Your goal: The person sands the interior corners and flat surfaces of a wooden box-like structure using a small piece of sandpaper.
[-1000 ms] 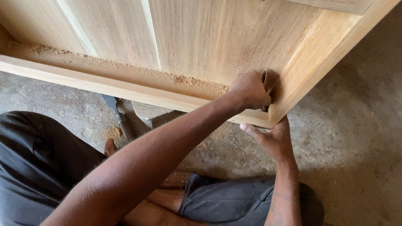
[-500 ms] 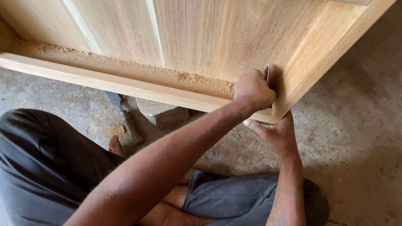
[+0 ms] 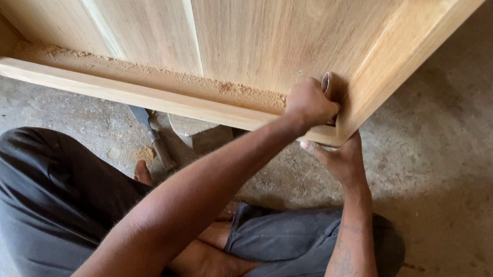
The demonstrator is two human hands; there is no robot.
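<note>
left hand (image 3: 309, 102) fisted around a rolled sandpaper piece (image 3: 326, 83), pressed into the wooden frame (image 3: 143, 95) inner corner | right hand (image 3: 339, 161) at 5 o'clock, fingers bracing the frame's underside | sawdust (image 3: 227, 89) at 9 o'clock | chisel (image 3: 154, 136) on floor beneath frame

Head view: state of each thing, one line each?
Left hand: fist closed on folded brown sandpaper piece, pressed into the panel corner.
Right hand: under the pale wooden panel frame, bracing its corner.
Sawdust: heaped along the frame's ledge.
Metal chisel: lying on the concrete floor.
</note>
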